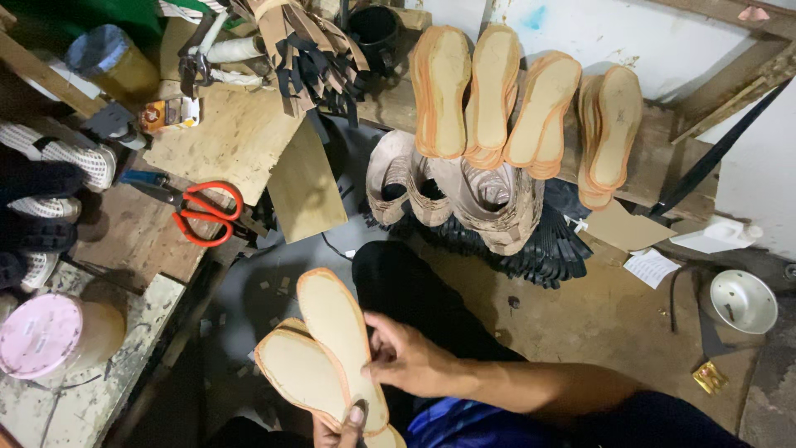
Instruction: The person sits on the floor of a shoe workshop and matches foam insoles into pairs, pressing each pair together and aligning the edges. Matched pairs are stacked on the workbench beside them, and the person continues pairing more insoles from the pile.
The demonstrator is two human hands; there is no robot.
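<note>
**Sorting insoles down on the workshop floor**

Cramped little workshop corner, brown dusty floor, wooden benches all around me. So here's the hold: my right hand [406,357] is closed on the upper insole [342,344], fingers curled over its right edge about halfway down, thumb tucked behind. My left hand [344,425] is mostly out of shot at the bottom, but I can see the thumb pressed on the heel ends where the upper insole overlaps the lower insole [300,373], so it's pinching the pair together. Both are tan with an orange rim, fanned apart like a V right over my lap.

Best guess on the step: I'm peeling the top one off the stack or checking the two against each other. Next move would need the right hand to slide its piece free while the left keeps the other from slipping, since they only overlap at the heel.

Further out, the finished-looking stacks of insoles [522,108] lean on the bench against the wall, with woven shoe uppers [464,195] below them. Red-handled scissors [203,214] sit on the left bench, a pink lidded tub [41,332] near the corner, and a white bowl [742,300] on the floor to the right.

Hard to tell: most of my left hand is cut off, the undersides of the insoles are hidden, and the dark pile under the uppers is just a black blur.
</note>
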